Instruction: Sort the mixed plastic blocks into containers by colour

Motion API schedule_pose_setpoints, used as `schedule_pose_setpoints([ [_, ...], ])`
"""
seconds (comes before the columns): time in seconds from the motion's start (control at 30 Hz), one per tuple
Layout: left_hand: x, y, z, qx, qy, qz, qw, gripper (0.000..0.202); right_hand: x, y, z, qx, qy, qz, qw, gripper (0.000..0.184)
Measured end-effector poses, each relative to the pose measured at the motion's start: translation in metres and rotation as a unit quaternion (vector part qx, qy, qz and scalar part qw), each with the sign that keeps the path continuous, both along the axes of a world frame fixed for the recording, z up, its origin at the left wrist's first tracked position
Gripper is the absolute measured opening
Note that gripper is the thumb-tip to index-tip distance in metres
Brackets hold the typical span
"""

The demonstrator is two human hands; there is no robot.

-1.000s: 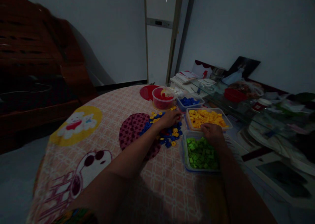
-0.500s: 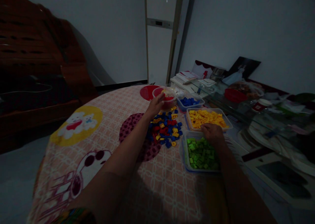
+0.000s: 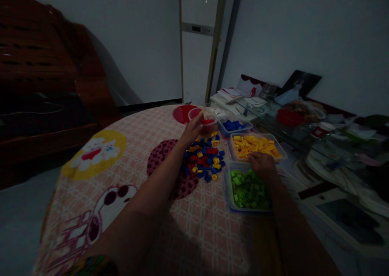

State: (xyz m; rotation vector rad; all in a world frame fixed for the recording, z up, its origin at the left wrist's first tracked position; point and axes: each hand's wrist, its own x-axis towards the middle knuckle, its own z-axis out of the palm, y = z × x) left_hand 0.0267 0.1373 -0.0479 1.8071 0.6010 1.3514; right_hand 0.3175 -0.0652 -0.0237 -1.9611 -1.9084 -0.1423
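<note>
My left hand (image 3: 192,131) reaches forward to the round red tub (image 3: 207,120) and its fingers close on the tub's near wall. Just below it a loose pile of blue, yellow and red bricks (image 3: 204,160) lies on the patterned cloth. My right hand (image 3: 261,163) rests with curled fingers at the far rim of the box of green bricks (image 3: 246,187), right against the box of yellow bricks (image 3: 254,144). Whatever those fingers hold is hidden.
A small box of blue bricks (image 3: 234,125) stands behind the yellow one. A red lid (image 3: 182,113) lies beside the tub. The round table's cloth (image 3: 121,175) shows cartoon prints. A cluttered glass table (image 3: 316,142) stands to the right, dark wooden furniture (image 3: 42,81) to the left.
My left hand left the brick pile and went forward to the red tub, uncovering the pile. Over the last half second both hands stayed put.
</note>
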Motion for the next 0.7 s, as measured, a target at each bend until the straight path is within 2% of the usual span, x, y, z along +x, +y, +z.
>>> schedule_pose_setpoints([
  [0.07,-0.001,0.0,0.001,0.019,-0.001,0.021,1.0,0.062,0.0,0.0,0.0,-0.002,-0.003,-0.002,1.0,0.037],
  [0.2,-0.007,-0.002,0.008,0.046,0.034,0.103,0.993,0.051,0.001,0.001,-0.001,-0.001,-0.003,0.003,1.0,0.035],
  [0.33,-0.008,-0.007,0.01,0.037,0.09,0.149,0.984,0.048,0.002,0.0,-0.002,0.013,0.002,0.009,1.0,0.035],
  [0.43,-0.005,-0.009,0.007,0.01,0.125,0.142,0.982,0.055,0.001,0.0,-0.002,0.01,0.0,0.007,1.0,0.036],
  [0.57,-0.005,-0.012,0.008,-0.02,0.119,0.082,0.989,0.062,0.0,-0.001,0.0,0.005,0.001,0.012,1.0,0.037],
  [0.7,-0.007,-0.018,0.019,-0.003,0.116,0.073,0.991,0.049,-0.001,-0.001,0.002,-0.002,-0.005,0.008,1.0,0.037],
])
